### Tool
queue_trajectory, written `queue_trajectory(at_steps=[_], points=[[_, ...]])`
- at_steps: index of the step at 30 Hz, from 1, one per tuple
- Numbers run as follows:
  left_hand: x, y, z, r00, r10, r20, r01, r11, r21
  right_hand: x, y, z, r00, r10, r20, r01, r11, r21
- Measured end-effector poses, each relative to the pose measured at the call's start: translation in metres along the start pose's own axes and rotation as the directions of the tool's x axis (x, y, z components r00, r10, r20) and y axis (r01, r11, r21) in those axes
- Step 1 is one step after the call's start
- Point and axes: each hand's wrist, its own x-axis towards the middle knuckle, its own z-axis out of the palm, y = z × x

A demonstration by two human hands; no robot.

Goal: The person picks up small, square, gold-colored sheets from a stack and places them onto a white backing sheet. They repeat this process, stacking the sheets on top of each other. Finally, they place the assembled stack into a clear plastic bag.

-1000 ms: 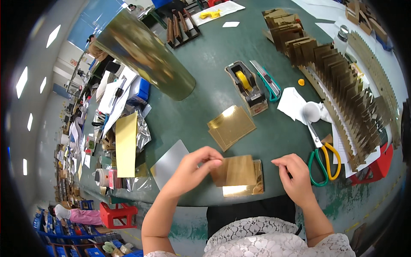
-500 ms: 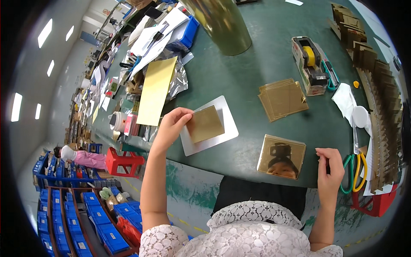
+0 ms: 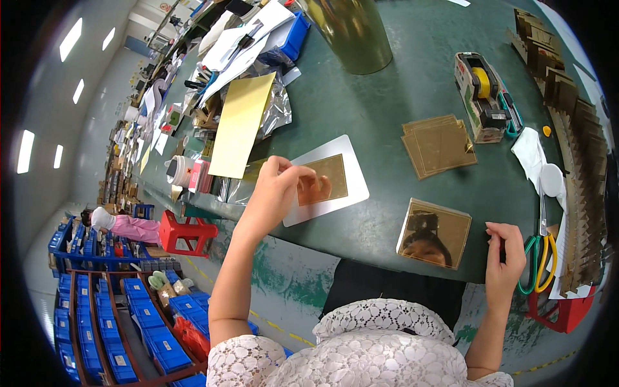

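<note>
- Bench (image 3: 371, 109): dark green top, extending between and beyond the left hand (image 3: 274, 193) and right hand (image 3: 507, 255).
- Ceiling lamps (image 3: 71, 39): bright white strips, far left of the left hand.
- Red stool (image 3: 170, 232): left of the left hand, on grey, green-patched floor (image 3: 284, 271).
- Blue bins (image 3: 164, 345): rows below-left of the left hand.

Near the surface's (image 3: 380, 226) front edge, the gold stack (image 3: 452, 227) looks mirror-glossy. The pale plate (image 3: 356, 182) looks smooth and matt, the yellow sheet (image 3: 242, 122) papery.
</note>
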Motion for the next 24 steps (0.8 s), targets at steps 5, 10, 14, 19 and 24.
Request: queue_trajectory(at_steps=[5,10,14,19,24], points=[[0.013,0.0,0.004,0.993,0.076,0.092,-0.078,0.997,0.021,0.001,0.0,0.0,1.0,-0.01,-0.001,0.01,1.0,0.017],[0.034,-0.004,-0.002,0.968,0.159,0.193,-0.167,0.986,0.025,0.0,0.001,-0.001,1.0,0.002,0.001,-0.002,1.0,0.019],[0.046,-0.005,0.001,0.964,0.098,0.247,-0.138,0.979,0.149,0.001,-0.002,-0.002,1.0,0.008,0.013,-0.009,1.0,0.026],[0.054,-0.008,-0.001,0.959,0.032,0.28,-0.077,0.986,0.151,0.0,0.0,-0.001,1.0,-0.007,-0.012,0.007,1.0,0.029],[0.045,-0.006,-0.004,0.971,-0.054,0.232,0.029,0.994,0.108,0.002,0.0,-0.001,1.0,-0.014,0.002,0.014,0.999,0.045]])
